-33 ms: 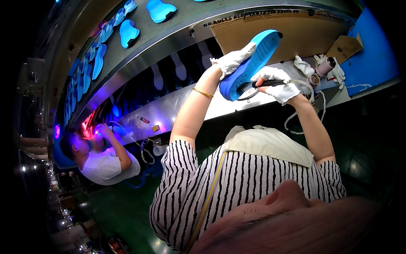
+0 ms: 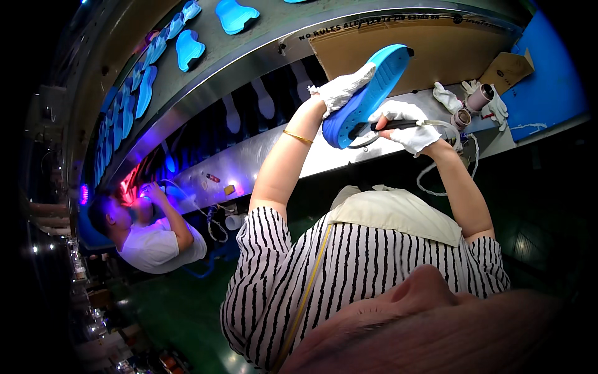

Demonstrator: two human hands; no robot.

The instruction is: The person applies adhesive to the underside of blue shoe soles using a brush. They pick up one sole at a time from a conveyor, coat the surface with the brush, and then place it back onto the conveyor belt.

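Note:
My left hand [image 2: 346, 87], in a white glove, is closed round the far left side of a blue shoe sole [image 2: 381, 81]. The sole is held tilted above the bench, lighter blue on its face and darker blue with small holes toward its near end. A white glove with bare fingertips covers my right hand [image 2: 408, 128]. Its fingers pinch a slim black pen-like tool [image 2: 398, 124], with a pale hose [image 2: 450, 126] trailing from its back end past my wrist. The tool's front end is by the near end of the sole; whether it touches I cannot tell.
A metal bench [image 2: 274, 149] runs before me, with a cardboard sheet [image 2: 430, 53] behind. At the right are thread spools [image 2: 479, 98], loose white gloves [image 2: 446, 96] and a blue panel [image 2: 551, 75]. Blue shoe parts [image 2: 235, 15] lie on the belt above. A co-worker [image 2: 159, 243] works at left.
The pale hose by my right wrist has shifted slightly. My hands and the sole stay in nearly the same place.

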